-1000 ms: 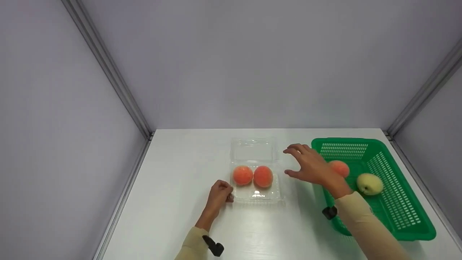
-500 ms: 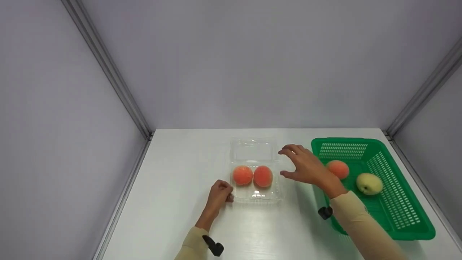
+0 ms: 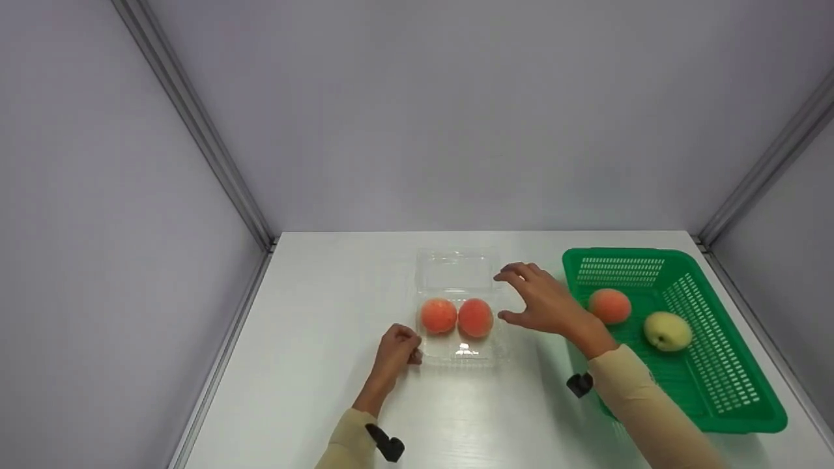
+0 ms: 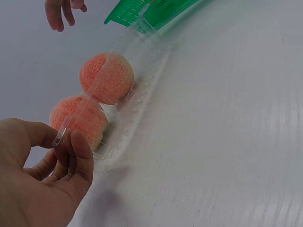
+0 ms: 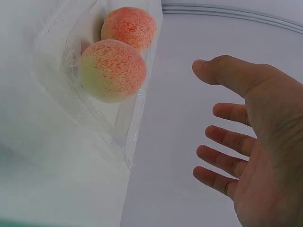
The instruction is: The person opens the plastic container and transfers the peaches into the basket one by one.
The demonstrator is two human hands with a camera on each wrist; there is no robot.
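A clear plastic clamshell container [image 3: 449,352] lies with its lid [image 3: 456,270] folded back, away from the person. Two peaches, a left one [image 3: 438,316] and a right one [image 3: 475,318], sit side by side in its base. At the near left side, my left hand [image 3: 395,348] pinches the rim between thumb and fingers, as the left wrist view confirms. My right hand [image 3: 544,303] hovers just right of the container, fingers spread from the thumb and holding nothing. In the right wrist view, a gap separates its thumb and fingers from the nearer peach [image 5: 113,71].
On the right stands a green plastic basket [image 3: 749,391] with slotted walls. Inside it are a third peach [image 3: 610,306] and a pale yellow-green fruit [image 3: 668,331]. Grey walls [image 3: 482,117] enclose the white table [image 3: 313,312] at the back and sides.
My right hand has moved left, away from the basket and closer to the container, with its fingers still spread. My left hand has stayed at the rim.
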